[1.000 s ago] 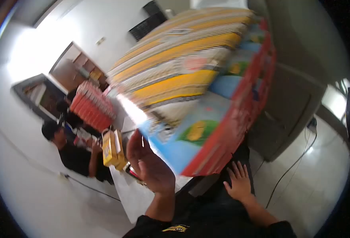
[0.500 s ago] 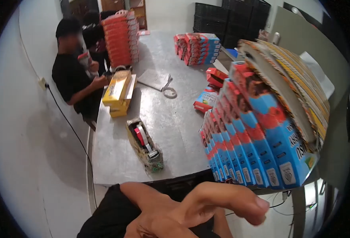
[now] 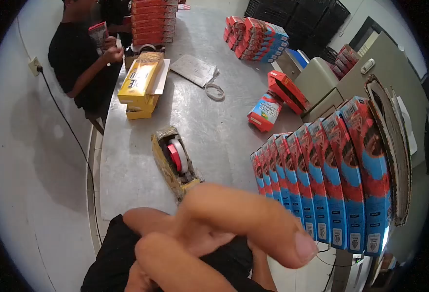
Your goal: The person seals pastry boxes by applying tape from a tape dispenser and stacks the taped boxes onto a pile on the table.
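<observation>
The left hand is raised close to the camera, its fingers loosely bent and apart, with nothing seen in its hold. One fingertip points right and crosses in front of the near edge of the stack of boxes; I cannot tell whether they touch. Of the right arm, only part of the forearm shows, so I cannot tell how that hand stands or what it has hold of.

The stack is on the right near side, to the right of the left hand, with cardboard against its right end. The tape dispenser lies on the table just beyond the hand, its near end partly hidden by it.

Further off on the left are a yellow box and a tape roll. Two loose boxes lie together beyond the stack, and a pile stands at the far right of the table. At the far left, a co-worker holds a packet.
</observation>
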{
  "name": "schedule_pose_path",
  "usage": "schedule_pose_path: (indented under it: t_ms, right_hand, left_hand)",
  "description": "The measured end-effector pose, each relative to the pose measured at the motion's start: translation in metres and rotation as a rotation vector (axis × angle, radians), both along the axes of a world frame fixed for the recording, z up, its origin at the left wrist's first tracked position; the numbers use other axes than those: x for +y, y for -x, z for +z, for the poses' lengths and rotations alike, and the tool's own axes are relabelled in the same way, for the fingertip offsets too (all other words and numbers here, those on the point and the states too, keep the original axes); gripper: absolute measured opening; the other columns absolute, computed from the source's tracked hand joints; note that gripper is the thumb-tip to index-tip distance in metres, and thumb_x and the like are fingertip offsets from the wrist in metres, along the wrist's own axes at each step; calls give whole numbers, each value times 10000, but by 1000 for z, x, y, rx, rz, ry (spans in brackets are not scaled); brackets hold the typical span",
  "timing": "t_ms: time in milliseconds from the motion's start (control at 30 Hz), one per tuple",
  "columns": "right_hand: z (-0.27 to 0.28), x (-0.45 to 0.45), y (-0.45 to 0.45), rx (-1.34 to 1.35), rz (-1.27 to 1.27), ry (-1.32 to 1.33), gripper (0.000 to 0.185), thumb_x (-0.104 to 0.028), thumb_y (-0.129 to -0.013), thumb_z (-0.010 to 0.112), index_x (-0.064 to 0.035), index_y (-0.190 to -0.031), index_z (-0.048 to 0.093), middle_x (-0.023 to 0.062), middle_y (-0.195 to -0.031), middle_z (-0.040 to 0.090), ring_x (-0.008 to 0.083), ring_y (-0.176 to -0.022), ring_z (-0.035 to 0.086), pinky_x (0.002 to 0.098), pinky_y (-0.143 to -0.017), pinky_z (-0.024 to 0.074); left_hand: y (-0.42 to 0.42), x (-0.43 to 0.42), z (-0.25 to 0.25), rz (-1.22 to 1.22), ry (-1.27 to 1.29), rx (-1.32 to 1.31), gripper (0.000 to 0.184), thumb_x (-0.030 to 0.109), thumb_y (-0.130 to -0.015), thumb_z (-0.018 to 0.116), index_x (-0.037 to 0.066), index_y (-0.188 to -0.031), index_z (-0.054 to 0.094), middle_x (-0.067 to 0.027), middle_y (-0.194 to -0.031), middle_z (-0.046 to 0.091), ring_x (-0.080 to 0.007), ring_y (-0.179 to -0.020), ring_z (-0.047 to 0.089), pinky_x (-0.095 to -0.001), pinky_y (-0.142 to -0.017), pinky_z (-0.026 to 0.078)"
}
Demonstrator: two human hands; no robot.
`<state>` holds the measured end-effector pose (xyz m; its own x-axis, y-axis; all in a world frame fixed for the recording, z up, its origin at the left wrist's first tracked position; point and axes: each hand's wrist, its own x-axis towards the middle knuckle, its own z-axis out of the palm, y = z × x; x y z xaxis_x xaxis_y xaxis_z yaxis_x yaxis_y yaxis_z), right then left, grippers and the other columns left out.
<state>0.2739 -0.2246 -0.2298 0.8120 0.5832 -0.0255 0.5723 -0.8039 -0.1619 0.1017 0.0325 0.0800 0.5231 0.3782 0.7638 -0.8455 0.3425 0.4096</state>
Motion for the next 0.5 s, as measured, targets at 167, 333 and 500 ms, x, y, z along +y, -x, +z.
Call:
schedule_pose_path:
  t_ms: [167, 333, 500]
  right_hand:
    - [7, 9, 3, -92, 41, 35, 604, -369, -909, 598, 28, -1364, 591, 267, -1489, 497, 469, -1419, 387, 611, -1219, 201]
    - [19, 29, 7, -45, -45, 17, 572, -391, -918, 608, 27, -1309, 621, 270, -1425, 560, 476, -1352, 461, 610, -1184, 257]
    - [17, 35, 11, -114, -55, 0, 569, -388, -939, 600, 60, -1290, 611, 307, -1391, 571, 489, -1337, 477, 609, -1172, 274]
  left_hand:
    - [36, 17, -13, 113, -158, 59, 500, 279, -1054, 444, -158, -1237, 603, -338, -1350, 589, -399, -1262, 616, -479, -999, 525]
    - [23, 1, -33, 258, 42, -122, 594, 418, -1037, 450, -118, -1243, 605, -364, -1298, 588, -441, -1210, 611, -499, -1023, 502]
    - [22, -30, 21, 419, 639, -51, 539, 480, -991, 560, -25, -1161, 641, -286, -1068, 682, -375, -1133, 647, -448, -1083, 465]
